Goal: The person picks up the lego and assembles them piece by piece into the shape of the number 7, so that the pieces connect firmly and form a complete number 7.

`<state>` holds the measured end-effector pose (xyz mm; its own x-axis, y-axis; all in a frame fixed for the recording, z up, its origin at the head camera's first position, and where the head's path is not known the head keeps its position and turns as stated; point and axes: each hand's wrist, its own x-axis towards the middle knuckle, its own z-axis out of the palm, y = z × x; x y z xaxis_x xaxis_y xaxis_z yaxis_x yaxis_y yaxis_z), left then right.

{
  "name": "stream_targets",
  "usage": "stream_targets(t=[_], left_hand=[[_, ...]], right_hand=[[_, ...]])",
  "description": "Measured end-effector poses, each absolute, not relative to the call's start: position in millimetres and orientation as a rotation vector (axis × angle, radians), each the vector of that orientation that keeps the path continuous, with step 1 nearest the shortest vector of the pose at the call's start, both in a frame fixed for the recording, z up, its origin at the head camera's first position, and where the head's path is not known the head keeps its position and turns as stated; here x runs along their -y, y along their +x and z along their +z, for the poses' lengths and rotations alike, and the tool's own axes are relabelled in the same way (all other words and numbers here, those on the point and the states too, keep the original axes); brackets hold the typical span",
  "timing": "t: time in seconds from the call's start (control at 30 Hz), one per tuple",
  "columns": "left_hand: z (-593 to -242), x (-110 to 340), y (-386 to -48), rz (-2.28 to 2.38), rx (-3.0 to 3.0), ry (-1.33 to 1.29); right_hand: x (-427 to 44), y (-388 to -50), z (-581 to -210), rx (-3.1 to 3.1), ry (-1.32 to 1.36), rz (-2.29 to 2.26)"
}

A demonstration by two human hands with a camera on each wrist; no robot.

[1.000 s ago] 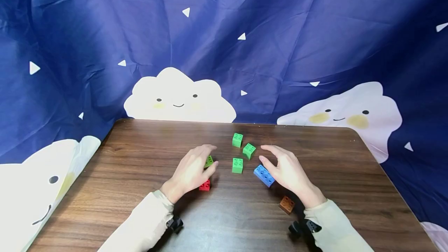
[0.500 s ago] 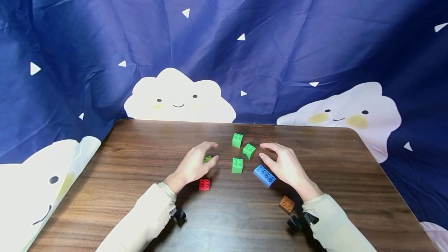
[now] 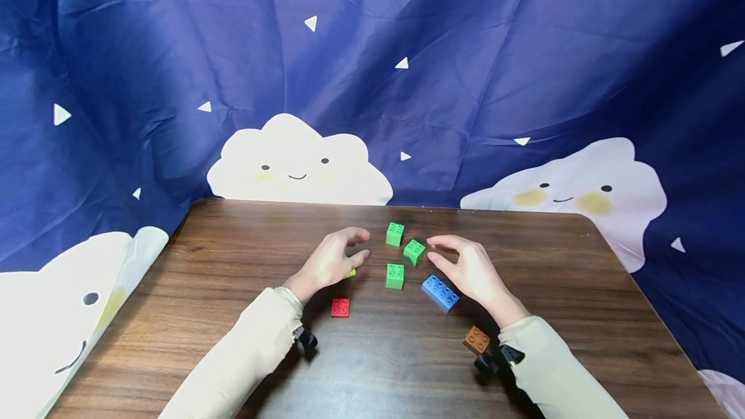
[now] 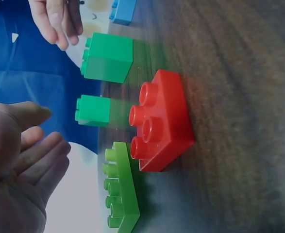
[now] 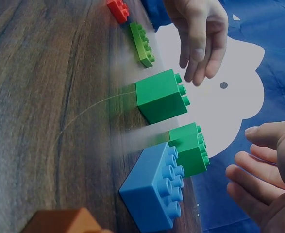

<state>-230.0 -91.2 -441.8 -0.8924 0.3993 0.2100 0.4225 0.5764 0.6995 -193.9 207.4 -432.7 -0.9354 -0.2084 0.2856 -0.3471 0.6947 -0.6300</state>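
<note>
My left hand (image 3: 330,258) hovers above a lime-green brick (image 3: 351,273), which it mostly hides in the head view. In the left wrist view that lime brick is long and thin, apart from my fingers. A flat red brick (image 3: 340,308) lies nearer me. On the other side my right hand (image 3: 473,270) is held above the table, thumb and fingers apart with nothing between them. Beside it are a blue brick (image 3: 440,293) and a green brick (image 3: 414,251). Two more bricks, a far green brick (image 3: 394,234) and a near green brick (image 3: 394,276), stand between my hands.
An orange-brown brick (image 3: 477,340) lies by my right wrist. All the bricks rest on a dark wooden table (image 3: 384,367). Behind its far edge hangs a blue curtain (image 3: 372,83) with white clouds.
My left hand has moved right and slightly away from me, uncovering the red brick and covering more of the lime one. My right hand has shifted slightly left and farther away. The bricks have stayed put.
</note>
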Motion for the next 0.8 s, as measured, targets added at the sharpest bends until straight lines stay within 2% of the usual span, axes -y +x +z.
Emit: stream_targets(t=[0.8], left_hand=[[-452, 73, -261, -1.355, 2.788, -0.726]], right_hand=[[-192, -192, -441, 2.728, 0.455, 1.322]])
